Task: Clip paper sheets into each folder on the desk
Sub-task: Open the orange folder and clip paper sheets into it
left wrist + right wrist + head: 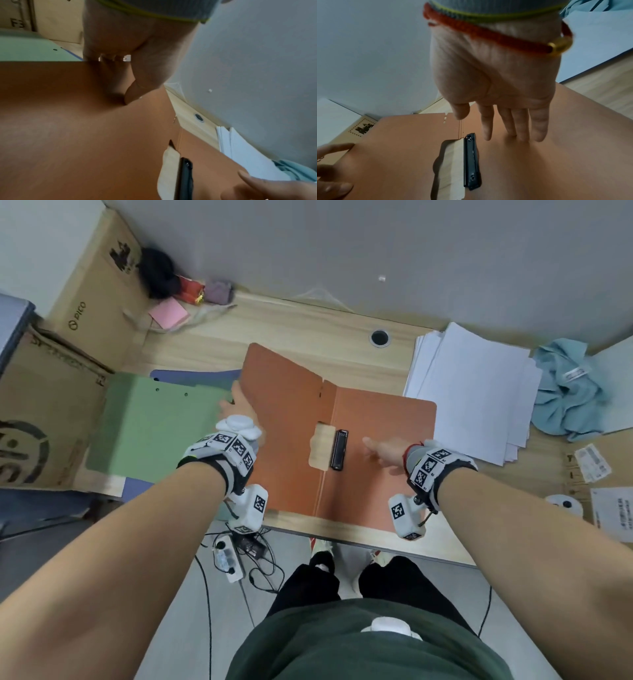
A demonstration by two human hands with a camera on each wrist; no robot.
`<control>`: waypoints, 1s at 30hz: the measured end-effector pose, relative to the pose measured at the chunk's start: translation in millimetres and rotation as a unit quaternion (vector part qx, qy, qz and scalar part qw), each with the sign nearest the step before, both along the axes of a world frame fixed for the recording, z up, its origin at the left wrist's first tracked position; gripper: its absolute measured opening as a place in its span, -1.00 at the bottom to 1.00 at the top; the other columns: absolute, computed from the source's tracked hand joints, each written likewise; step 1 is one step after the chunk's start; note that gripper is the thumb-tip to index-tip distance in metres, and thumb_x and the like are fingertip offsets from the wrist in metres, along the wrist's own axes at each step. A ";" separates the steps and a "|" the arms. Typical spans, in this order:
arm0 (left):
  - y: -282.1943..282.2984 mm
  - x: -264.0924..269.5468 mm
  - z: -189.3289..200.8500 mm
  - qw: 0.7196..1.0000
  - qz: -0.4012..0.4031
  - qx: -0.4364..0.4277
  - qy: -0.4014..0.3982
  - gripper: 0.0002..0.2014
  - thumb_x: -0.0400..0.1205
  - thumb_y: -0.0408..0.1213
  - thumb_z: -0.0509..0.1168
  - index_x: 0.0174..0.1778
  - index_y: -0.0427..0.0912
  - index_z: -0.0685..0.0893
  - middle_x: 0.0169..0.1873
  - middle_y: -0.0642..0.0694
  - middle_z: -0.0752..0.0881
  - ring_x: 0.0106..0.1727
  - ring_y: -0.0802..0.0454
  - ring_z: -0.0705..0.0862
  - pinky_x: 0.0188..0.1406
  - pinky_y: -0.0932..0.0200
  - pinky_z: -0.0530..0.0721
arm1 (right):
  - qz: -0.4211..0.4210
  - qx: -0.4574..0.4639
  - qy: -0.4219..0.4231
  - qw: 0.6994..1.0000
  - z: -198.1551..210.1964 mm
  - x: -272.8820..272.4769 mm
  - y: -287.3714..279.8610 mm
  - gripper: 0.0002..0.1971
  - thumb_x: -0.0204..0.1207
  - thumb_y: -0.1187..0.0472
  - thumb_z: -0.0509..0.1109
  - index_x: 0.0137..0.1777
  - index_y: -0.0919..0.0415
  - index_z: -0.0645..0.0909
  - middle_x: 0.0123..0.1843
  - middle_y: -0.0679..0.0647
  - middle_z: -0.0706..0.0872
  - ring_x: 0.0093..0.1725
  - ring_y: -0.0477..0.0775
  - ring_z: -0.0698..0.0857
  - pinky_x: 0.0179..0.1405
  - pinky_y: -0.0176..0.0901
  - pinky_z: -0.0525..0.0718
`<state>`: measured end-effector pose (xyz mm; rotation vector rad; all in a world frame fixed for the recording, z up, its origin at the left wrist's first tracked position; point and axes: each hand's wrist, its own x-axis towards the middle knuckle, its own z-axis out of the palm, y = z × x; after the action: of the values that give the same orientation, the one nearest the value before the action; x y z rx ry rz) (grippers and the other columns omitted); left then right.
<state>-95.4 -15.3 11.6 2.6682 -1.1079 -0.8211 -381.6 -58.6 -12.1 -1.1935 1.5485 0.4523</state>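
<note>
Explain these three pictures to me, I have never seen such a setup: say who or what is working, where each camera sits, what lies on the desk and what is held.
No machine works here: these are a person's two bare hands. The big picture comes from a camera on the head, looking down. The other two come from wrist cameras, each looking along its hand. On the desk lies an open orange folder with a black clip by its spine. The left hand holds the folder's left flap, raised off the desk. The right hand presses flat on the right half. Nearby lie a green folder, a paper stack and a blue cloth.
</note>
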 end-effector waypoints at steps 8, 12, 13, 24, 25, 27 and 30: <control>4.3 -10.1 -25.2 0.991 0.040 0.012 -0.130 -0.63 0.71 -0.42 0.12 0.46 -0.33 0.47 0.48 -0.40 0.39 0.54 -0.27 0.33 0.59 -0.27 0.09 | 0.037 0.022 0.024 0.999 4.1 2.9 -3.0 -0.49 0.66 -0.31 0.07 0.32 -0.01 0.62 0.29 -0.06 0.59 0.37 0.20 0.62 0.25 -0.05 0.56; -28.5 -49.0 -23.6 0.984 -0.003 -0.019 -0.177 -0.79 0.49 -0.48 0.18 -0.03 -0.36 0.65 0.15 -0.43 0.62 0.29 -0.34 0.58 0.39 -0.45 0.39 | -0.015 0.012 0.002 1.000 10.0 -19.2 -9.3 -0.56 0.65 -0.26 0.15 0.25 -0.03 0.69 0.29 0.08 0.69 0.25 0.09 0.66 0.30 -0.01 0.65; -42.8 -58.5 -22.2 0.983 -0.021 -0.047 -0.176 -0.78 0.50 -0.37 0.14 -0.06 -0.33 0.65 0.11 -0.40 0.64 0.25 -0.32 0.62 0.35 -0.41 0.45 | -0.043 -0.001 -0.009 0.999 9.8 -27.1 -12.7 -0.59 0.63 -0.24 0.19 0.21 -0.03 0.71 0.27 0.15 0.72 0.17 0.05 0.68 0.29 0.01 0.68; -136.0 -238.9 0.0 0.958 -0.242 0.019 0.156 -0.43 0.53 -0.19 0.40 0.49 -0.10 0.48 0.28 -0.08 0.68 0.08 -0.07 0.69 0.10 0.04 0.70 | -0.176 -0.150 0.015 0.973 31.9 -174.2 -89.2 -0.70 0.60 0.05 0.32 0.26 0.13 0.66 0.20 0.13 0.68 0.17 0.20 0.65 0.18 -0.07 0.56; -143.1 -253.4 -3.0 0.957 -0.238 0.025 0.166 -0.40 0.54 -0.18 0.42 0.52 -0.13 0.45 0.28 -0.10 0.67 0.06 -0.06 0.68 0.12 0.03 0.69 | -0.166 -0.153 0.023 0.974 31.2 -186.7 -97.1 -0.64 0.62 0.05 0.31 0.36 0.15 0.63 0.32 0.12 0.66 0.28 0.21 0.63 0.25 -0.08 0.54; -148.6 -266.3 -10.1 0.955 -0.228 0.050 0.185 -0.30 0.51 -0.14 0.47 0.57 -0.16 0.38 0.33 -0.14 0.63 0.09 -0.07 0.67 0.18 0.00 0.69 | -0.142 -0.145 0.029 0.979 27.8 -195.5 -102.8 -0.58 0.65 0.05 0.29 0.46 0.18 0.55 0.46 0.11 0.59 0.40 0.22 0.58 0.31 -0.06 0.52; -171.7 -293.2 -27.4 0.959 -0.208 0.086 0.174 -0.19 0.48 -0.09 0.52 0.60 -0.22 0.31 0.41 -0.22 0.56 0.32 -0.19 0.62 0.26 -0.03 0.63 | -0.122 -0.118 0.040 0.985 15.5 -214.6 -120.3 -0.56 0.67 0.09 0.26 0.49 0.27 0.53 0.49 0.19 0.57 0.41 0.27 0.58 0.37 -0.01 0.55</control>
<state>-388.6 -187.0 -15.8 2.3025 -1.5805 -1.4524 -596.2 -179.0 3.4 -1.1528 1.8295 0.1587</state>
